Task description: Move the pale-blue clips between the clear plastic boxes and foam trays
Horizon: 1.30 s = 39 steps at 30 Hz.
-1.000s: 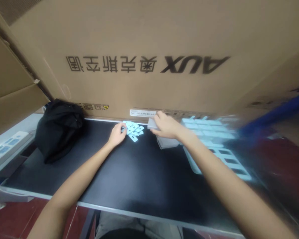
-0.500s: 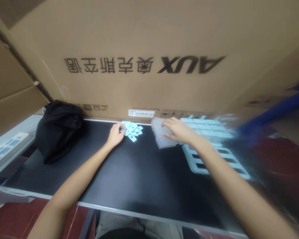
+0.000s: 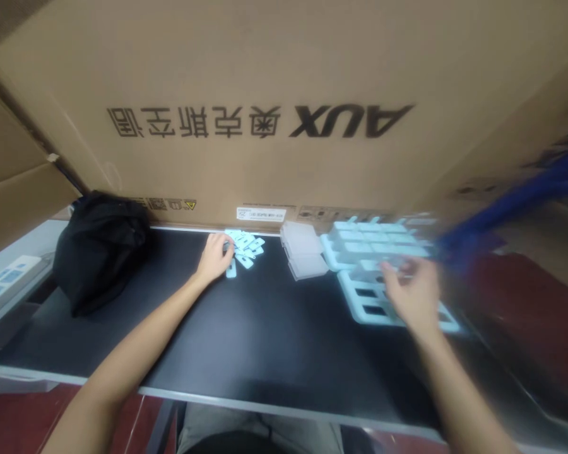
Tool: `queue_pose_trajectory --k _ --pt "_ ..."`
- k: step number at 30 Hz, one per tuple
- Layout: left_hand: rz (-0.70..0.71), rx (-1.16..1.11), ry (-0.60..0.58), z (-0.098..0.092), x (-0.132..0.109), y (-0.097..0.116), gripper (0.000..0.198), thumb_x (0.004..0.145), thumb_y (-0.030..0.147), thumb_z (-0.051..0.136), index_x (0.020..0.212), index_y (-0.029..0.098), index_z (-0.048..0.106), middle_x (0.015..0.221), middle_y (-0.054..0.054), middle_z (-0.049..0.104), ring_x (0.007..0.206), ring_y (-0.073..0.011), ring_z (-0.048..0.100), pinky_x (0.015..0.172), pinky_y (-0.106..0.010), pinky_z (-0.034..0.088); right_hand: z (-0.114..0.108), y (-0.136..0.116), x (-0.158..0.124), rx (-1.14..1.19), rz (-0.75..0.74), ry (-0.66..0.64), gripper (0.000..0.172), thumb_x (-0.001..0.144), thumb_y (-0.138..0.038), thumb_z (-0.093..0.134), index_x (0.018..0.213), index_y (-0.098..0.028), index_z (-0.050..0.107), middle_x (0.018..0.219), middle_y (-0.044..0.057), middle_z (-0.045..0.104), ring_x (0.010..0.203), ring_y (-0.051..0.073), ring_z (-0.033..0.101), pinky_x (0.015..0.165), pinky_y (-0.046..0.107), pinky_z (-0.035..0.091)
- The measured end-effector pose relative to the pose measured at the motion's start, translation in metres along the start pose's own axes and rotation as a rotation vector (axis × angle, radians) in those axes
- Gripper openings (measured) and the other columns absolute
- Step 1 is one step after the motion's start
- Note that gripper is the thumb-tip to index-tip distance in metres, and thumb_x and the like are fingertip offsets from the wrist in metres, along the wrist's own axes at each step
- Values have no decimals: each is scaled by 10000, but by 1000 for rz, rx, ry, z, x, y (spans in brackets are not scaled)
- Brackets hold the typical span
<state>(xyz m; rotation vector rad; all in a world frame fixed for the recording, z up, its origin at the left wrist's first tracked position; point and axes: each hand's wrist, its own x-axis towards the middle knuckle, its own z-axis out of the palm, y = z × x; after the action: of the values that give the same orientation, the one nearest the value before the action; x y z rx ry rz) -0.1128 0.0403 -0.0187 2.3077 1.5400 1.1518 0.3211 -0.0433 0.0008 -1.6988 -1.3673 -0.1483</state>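
Note:
My left hand (image 3: 214, 257) rests on the black table (image 3: 246, 334), its curled fingers on a small pile of pale blue flat plastic pieces (image 3: 244, 246). Whether the fingers grip one piece is unclear. My right hand (image 3: 413, 291) hovers over a pale blue slotted tray (image 3: 373, 252) at the right, blurred by motion, fingers loosely bent. A stack of clear plastic trays (image 3: 305, 251) lies between the pile and the slotted tray, untouched.
A large cardboard box (image 3: 274, 107) printed AUX stands along the table's far edge. A black bag (image 3: 99, 249) sits at the left. A blue blurred object (image 3: 515, 202) is at the right. A white power strip (image 3: 4, 284) lies far left.
My right hand left the clear tray stack and moved right and toward me, over the slotted tray. My left hand stayed on the blue pieces. The view shifted slightly.

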Motion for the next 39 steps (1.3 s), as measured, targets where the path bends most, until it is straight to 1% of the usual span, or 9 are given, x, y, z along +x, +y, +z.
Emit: queue_pose_trajectory --k 5,10,14,18,24,29,34,36,39 --pt "70 2 -44 -10 -5 9 57 954 238 541 939 216 592 959 -46 622 923 -215 580 834 -335 486 20 19 -10 -70 32 -257 598 745 -840 543 783 -245 509 687 11 505 695 226 531 728 389 473" --pt "295 71 -321 -35 -24 16 160 967 316 558 857 216 618 890 -31 615 791 -174 582 740 -282 464 22 20 -12 -227 -3 -344 579 787 -834 506 675 -268 458 673 59 548 738 274 589 716 397 475" --pt "303 150 -410 -47 -37 17 160 973 328 549 918 247 676 938 -35 661 856 -184 629 777 -281 485 24 18 -20 -415 -24 -347 577 907 -732 426 780 -192 586 839 185 650 823 331 646 732 423 490" --pt "248 177 -389 -45 -39 16 189 985 294 512 1001 268 699 1053 -46 695 988 -202 657 854 -294 516 25 11 -24 -523 -39 -327 618 948 -656 406 966 -82 635 936 264 677 862 372 672 746 441 499" --pt "207 215 -346 -39 -37 13 211 1012 294 479 1113 287 664 1147 -39 705 1073 -211 659 919 -317 527 24 3 -24 -504 -30 -331 660 956 -646 384 1072 -34 601 938 294 682 875 402 683 755 460 503" --pt "181 154 -304 -41 -38 16 201 1009 303 489 1127 270 647 1199 -47 686 969 -193 668 840 -301 529 19 -4 -18 -463 80 -347 687 939 -643 422 1169 -8 545 921 280 697 858 401 696 726 440 497" --pt "118 10 -282 -44 -32 52 230 1028 371 484 1159 252 630 1090 -56 690 818 -183 647 781 -315 513 3 -30 -24 -464 48 -260 570 895 -667 458 1026 -127 581 869 229 704 786 377 690 631 406 457" --pt "83 -134 -293 -41 -26 77 269 1029 410 494 1211 249 609 1035 -50 696 780 -182 634 771 -324 507 0 -54 -36 -439 -103 -289 487 867 -653 493 940 -180 583 817 182 703 751 353 685 608 382 441" --pt "43 -379 -424 -36 -18 115 355 1023 444 511 1306 237 566 969 -39 702 722 -164 615 698 -301 491 3 -96 -57 -300 -401 -440 379 821 -584 570 902 -214 583 803 116 711 734 295 688 617 342 436"
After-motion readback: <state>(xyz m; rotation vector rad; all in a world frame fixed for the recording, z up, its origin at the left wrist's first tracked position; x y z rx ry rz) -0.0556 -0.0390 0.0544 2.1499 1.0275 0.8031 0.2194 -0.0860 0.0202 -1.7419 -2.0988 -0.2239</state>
